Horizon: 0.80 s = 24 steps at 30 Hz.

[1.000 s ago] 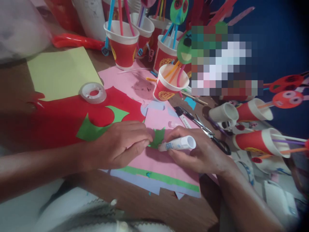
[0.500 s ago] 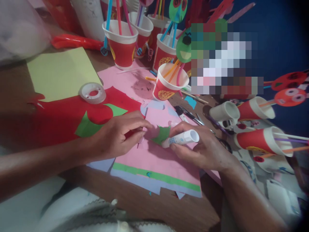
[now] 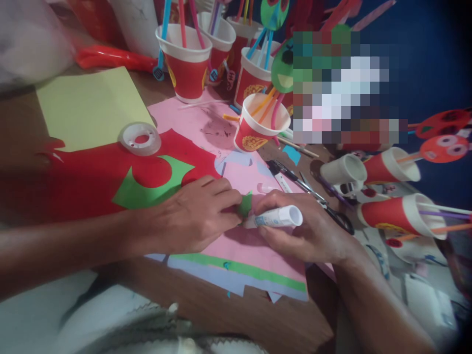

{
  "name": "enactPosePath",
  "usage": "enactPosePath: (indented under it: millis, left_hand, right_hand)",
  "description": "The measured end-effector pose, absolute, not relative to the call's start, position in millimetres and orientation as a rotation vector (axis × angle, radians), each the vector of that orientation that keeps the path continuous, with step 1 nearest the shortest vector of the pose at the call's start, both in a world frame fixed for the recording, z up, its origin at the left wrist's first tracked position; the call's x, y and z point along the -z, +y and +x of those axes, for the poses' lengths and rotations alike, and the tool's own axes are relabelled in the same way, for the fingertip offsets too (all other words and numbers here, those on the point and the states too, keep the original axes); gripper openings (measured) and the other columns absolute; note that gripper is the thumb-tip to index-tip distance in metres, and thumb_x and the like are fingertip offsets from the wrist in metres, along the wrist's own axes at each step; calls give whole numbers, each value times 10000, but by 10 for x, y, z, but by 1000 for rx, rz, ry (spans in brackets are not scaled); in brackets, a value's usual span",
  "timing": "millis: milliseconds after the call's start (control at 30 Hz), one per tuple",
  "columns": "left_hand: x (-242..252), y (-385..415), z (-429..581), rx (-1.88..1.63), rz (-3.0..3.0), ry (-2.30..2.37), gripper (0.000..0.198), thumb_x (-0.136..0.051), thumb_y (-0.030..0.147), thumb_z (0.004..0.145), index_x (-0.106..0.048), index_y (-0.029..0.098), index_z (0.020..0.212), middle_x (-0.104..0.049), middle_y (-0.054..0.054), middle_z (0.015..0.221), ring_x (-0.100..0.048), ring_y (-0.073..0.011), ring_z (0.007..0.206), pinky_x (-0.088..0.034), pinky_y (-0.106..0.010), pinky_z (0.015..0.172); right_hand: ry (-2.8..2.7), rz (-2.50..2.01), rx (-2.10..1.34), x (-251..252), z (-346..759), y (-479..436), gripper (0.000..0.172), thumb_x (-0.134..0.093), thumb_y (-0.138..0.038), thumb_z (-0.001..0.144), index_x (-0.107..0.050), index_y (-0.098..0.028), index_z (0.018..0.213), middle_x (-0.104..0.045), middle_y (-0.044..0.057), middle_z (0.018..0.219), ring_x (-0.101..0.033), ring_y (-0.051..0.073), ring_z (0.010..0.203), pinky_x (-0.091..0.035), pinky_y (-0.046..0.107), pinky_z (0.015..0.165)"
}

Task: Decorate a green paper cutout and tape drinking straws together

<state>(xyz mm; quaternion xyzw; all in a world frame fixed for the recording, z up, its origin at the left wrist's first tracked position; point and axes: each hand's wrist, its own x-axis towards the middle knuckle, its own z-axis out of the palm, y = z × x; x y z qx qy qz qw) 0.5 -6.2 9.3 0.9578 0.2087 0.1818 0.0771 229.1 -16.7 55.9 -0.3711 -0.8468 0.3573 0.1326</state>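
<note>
My right hand (image 3: 309, 228) is closed around a white glue stick (image 3: 278, 216). The stick is tilted, and its lower end meets a small green paper piece (image 3: 246, 204) on the pink paper (image 3: 224, 241). My left hand (image 3: 206, 214) has its fingers curled down on the left part of that green piece, gripping it and hiding much of it. To the left, a larger green paper (image 3: 136, 194) with a curved cut-out lies on a red paper sheet (image 3: 81, 182), partly under my left forearm.
A clear tape roll (image 3: 151, 142) rests between the yellow sheet (image 3: 92, 108) and the red one. Red-and-white paper cups (image 3: 188, 71) with straws stand behind. A pen (image 3: 295, 174) and scissors (image 3: 341, 221) lie to the right. More cups (image 3: 391, 216) lie on their sides there.
My left hand has moved right, and its fingers have closed onto the green piece, covering more of it. My right hand still holds the glue stick in nearly the same place.
</note>
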Motion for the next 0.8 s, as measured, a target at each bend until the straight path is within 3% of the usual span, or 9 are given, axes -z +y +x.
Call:
enactPosePath:
  millis: [233, 467, 700, 800]
  left_hand:
    - [-143, -73, 67, -379, 3006, 504, 227, -454, 129, 890, -650, 189, 793, -628, -41, 929, -496, -237, 912, -358, -377, 733]
    - [-175, -79, 108, -316, 2988, 489, 221, -469, 124, 859, -681, 178, 828, -662, -59, 964, -501, -267, 985, -386, -398, 762]
    - [-231, -46, 71, -616, 2846, 604, 203, -464, 132, 860, -661, 175, 878, -667, -65, 959, -513, -238, 970, -407, -380, 802]
    - [-253, -64, 113, -492, 2887, 634, 161, -500, 147, 857, -648, 186, 908, -648, -56, 954, -514, -234, 944, -397, -369, 749]
  right_hand:
    - [-2381, -1096, -1070, -627, 2341, -133, 141, -610, -115, 760, -573, -203, 864, -593, -57, 717, -529, 78, 595, -402, 196, 554]
    - [-2278, -1213, -1006, -671, 2493, -97, 113, -625, -158, 775, -595, -237, 850, -605, -42, 733, -541, 106, 598, -407, 211, 519]
    - [-2129, -1311, -976, -571, 2577, -77, 139, -639, -239, 776, -600, -239, 909, -622, -16, 722, -554, 146, 589, -430, 248, 516]
    - [-2251, -1402, -821, -588, 2548, -92, 148, -654, -218, 749, -592, -237, 882, -612, -37, 678, -536, 127, 553, -412, 232, 502]
